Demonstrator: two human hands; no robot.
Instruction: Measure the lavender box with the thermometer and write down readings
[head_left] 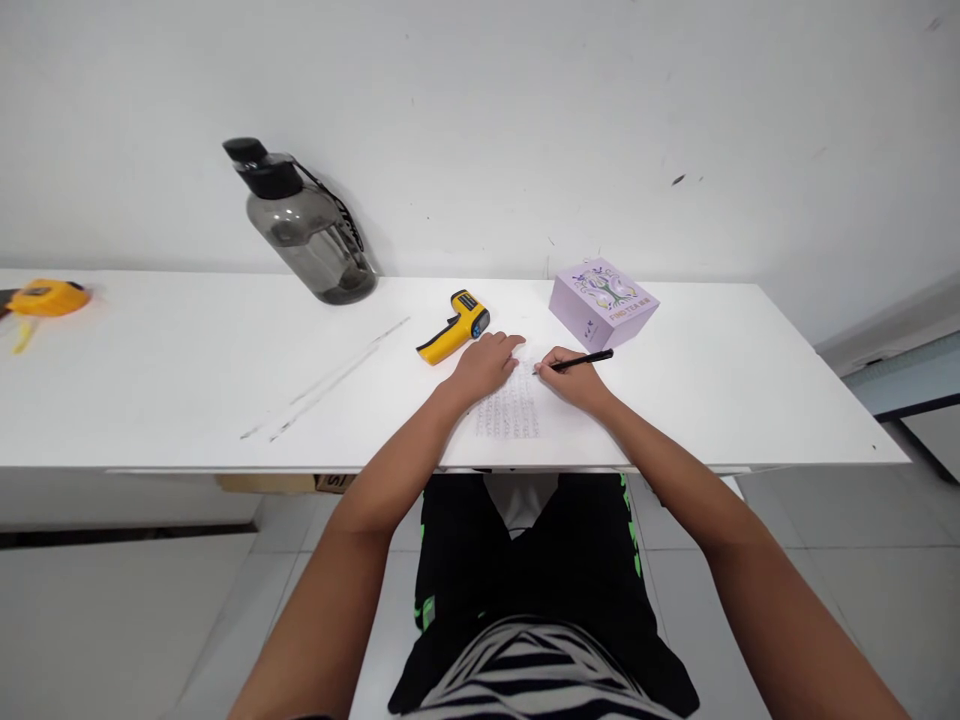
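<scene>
My right hand (pixel 571 376) grips a black pen (pixel 589 360), its tip down on a sheet of paper (pixel 510 410) that carries rows of handwriting. The sheet is white like the tabletop, so its edges are hard to make out. Flat on the upper left of the writing lies my left hand (pixel 489 364), fingers stretched out and pointing right, holding nothing. Just beyond that hand, a yellow and black infrared thermometer gun (pixel 453 328) rests on its side. A lilac tea box (pixel 602 303) sits behind my right hand.
A grey translucent water bottle (pixel 311 230) with a black lid stands against the wall at the back left. A yellow tape measure (pixel 49 298) is at the far left. Dark streaks mark the white table (pixel 172 380), whose front edge runs before my lap.
</scene>
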